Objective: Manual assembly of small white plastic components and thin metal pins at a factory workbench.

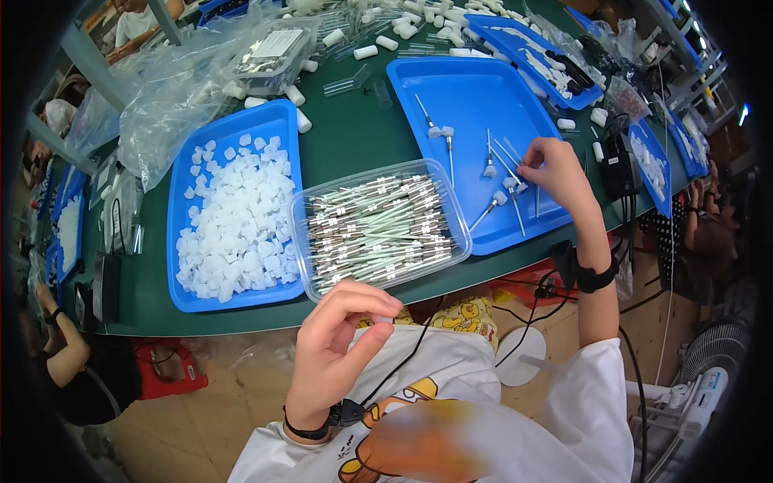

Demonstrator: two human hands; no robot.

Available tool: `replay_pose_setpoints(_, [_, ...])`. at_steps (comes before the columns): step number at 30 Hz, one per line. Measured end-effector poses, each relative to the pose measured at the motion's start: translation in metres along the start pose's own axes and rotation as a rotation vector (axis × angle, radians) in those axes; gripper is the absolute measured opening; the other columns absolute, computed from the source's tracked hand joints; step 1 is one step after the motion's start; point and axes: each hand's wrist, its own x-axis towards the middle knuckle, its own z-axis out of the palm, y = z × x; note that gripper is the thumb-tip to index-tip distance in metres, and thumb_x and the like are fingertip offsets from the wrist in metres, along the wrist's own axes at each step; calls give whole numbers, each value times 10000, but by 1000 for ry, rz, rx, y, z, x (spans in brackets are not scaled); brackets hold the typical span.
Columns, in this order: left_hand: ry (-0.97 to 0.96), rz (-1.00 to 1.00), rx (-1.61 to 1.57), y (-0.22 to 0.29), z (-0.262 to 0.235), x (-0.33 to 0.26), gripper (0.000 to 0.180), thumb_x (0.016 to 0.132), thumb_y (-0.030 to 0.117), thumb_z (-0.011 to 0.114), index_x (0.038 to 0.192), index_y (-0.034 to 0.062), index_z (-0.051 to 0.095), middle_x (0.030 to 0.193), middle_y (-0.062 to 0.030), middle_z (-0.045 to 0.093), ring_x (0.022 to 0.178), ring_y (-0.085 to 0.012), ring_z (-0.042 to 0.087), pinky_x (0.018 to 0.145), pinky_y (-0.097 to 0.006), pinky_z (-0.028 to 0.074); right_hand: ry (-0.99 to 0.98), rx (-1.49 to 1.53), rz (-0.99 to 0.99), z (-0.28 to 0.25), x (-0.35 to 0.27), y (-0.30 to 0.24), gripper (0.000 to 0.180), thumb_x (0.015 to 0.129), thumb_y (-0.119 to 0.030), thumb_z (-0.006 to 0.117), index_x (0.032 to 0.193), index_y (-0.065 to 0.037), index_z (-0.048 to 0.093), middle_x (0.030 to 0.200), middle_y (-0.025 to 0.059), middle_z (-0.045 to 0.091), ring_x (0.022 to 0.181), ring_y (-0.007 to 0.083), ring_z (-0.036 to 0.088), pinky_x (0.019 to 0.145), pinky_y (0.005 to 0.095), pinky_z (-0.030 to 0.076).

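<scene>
A small, whitish piece (384, 319), partly hidden, is pinched in the left hand (334, 342) at lower centre. At centre right, the right hand (557, 173) is bunched beside slender, white-capped sticks (489, 170) in a blue tray (475, 88); whether one is gripped cannot be told.

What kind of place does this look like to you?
Probably a small-parts assembly workshop. A long green worktable holds loose small white pieces in a blue tray and a clear tub packed with thin rods, and another person's arm shows at the left.
</scene>
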Motion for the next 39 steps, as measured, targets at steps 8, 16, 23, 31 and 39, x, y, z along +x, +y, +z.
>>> replay_pose_setpoints(8, [-64,-24,-211,-2,-7,-3,223,721,-130,560,918,-32,528,987,-140,518,924,-187,524,767,-284,445,96,-74,53,-1,-3,-17,122,610,-31,630,625,30,526,632,170,566,612,284,570,566,323,443])
replay_pose_setpoints(16, [-21,-16,-620,-8,-4,-1,288,718,-134,549,965,-14,461,1031,-162,489,836,-191,557,720,-300,476,73,473,-254,-4,-30,-125,95,665,-36,631,715,19,572,686,79,595,655,139,554,620,255,425])
replay_pose_setpoints(23, [-77,25,-725,-4,-2,-10,289,737,-104,539,995,-12,448,1055,-158,486,800,-205,582,713,-310,482,183,809,-291,-7,-58,-155,167,667,17,659,828,19,615,821,87,590,735,164,548,653,258,425])
replay_pose_setpoints(31, [-135,186,-759,-8,7,-11,345,703,-140,561,1013,-22,465,1068,-184,490,967,-250,524,844,-359,420,134,1403,-535,6,-122,-170,310,587,111,690,871,63,575,829,181,575,745,267,606,598,304,495])
replay_pose_setpoints(39, [-136,265,-717,-5,14,-17,369,642,-167,616,954,-7,503,1028,-185,489,952,-242,523,825,-357,431,201,1195,-619,8,-137,-174,326,599,23,738,885,46,583,848,164,590,760,275,612,621,334,496])
